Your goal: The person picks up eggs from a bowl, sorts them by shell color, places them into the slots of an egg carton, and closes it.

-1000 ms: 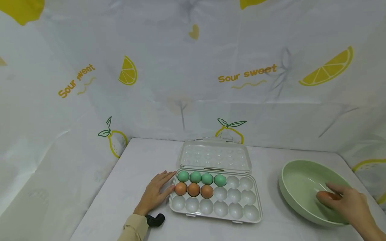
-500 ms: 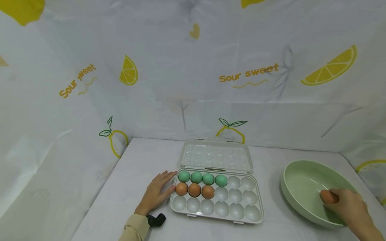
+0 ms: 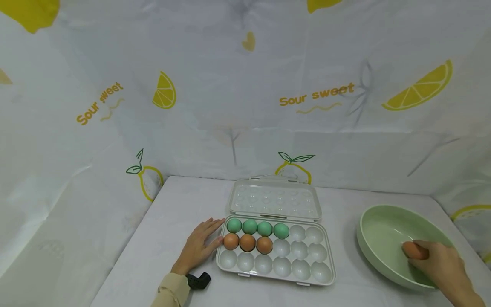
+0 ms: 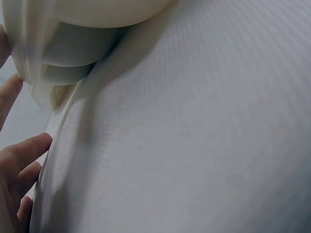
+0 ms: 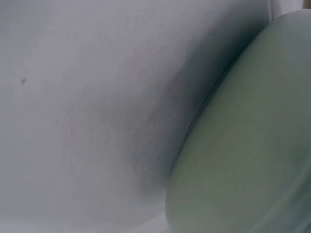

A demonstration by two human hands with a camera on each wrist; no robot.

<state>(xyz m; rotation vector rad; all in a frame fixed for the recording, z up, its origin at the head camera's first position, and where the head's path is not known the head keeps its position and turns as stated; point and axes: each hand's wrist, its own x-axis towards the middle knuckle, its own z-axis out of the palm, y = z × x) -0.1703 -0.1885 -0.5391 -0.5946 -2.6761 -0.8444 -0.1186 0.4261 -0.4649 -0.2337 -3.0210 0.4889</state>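
Observation:
In the head view, my right hand (image 3: 445, 264) pinches a brown egg (image 3: 414, 250) between thumb and fingers, inside a large green bowl (image 3: 377, 243). The right wrist view has only the bowl's outer wall (image 5: 248, 155), with the hand out of frame. My left hand (image 3: 197, 246) lies with straight fingers against the left edge of a white egg tray (image 3: 326, 256). Several green eggs (image 3: 264, 228) fill part of its back row. Three brown eggs (image 3: 247, 242) sit in the middle row from the left. In the left wrist view, fingers (image 4: 24, 155) touch near the tray's side.
The tray's clear lid (image 3: 275, 198) lies folded back behind it. A black strap piece (image 3: 198, 281) shows by my left wrist. A white lemon-print cloth (image 3: 230, 106) hangs behind the white-covered table (image 3: 184, 192).
My right hand has gone from reaching over the brown egg with spread fingers to pinching it, still within the bowl. My left hand stays in place.

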